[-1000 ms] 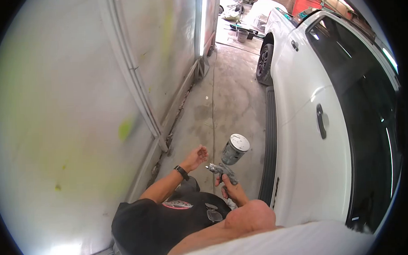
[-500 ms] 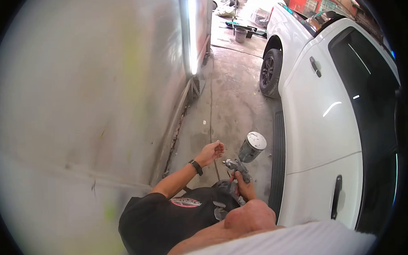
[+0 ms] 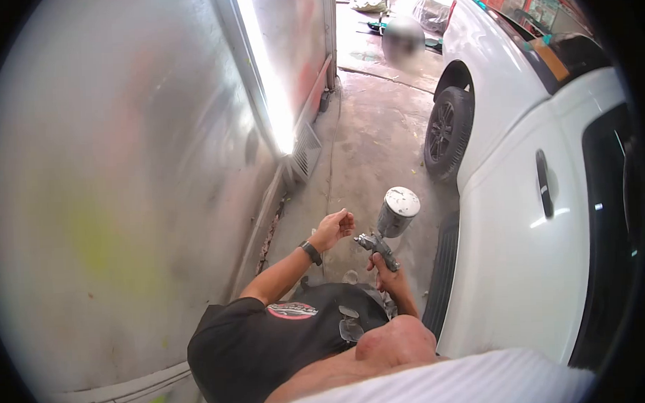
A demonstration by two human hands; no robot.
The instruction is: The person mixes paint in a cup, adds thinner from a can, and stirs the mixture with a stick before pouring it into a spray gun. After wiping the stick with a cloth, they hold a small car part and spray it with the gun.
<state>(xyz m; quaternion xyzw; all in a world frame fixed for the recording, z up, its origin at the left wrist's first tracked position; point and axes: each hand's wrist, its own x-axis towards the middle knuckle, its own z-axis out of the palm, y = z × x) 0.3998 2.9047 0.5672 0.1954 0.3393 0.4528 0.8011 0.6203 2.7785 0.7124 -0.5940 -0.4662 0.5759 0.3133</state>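
My right hand [image 3: 386, 272] grips a metal spray gun [image 3: 377, 249] by its handle. A paint cup [image 3: 397, 217] with a white, chipped-looking lid sits on top of the gun. The nozzle faces left, toward my left hand [image 3: 332, 229]. That hand is raised a short way left of the nozzle, its fingers loosely curled in, with nothing visible in them. A dark watch [image 3: 311, 253] is on the left wrist. Close on the right stands a white pickup truck [image 3: 516, 244], apart from the gun.
A grey wall panel [image 3: 138, 208], stained yellow-green, runs along the left with a bright tube light [image 3: 268, 82] in it. The truck's rear wheel [image 3: 449, 133] and black side step [image 3: 442, 275] border the concrete floor [image 3: 376, 121]. Farther off is a blurred round shape [image 3: 402, 42].
Both hands and the spray gun have risen slightly in view. My left fingers look more curled. The view has shifted, and the truck appears farther right.
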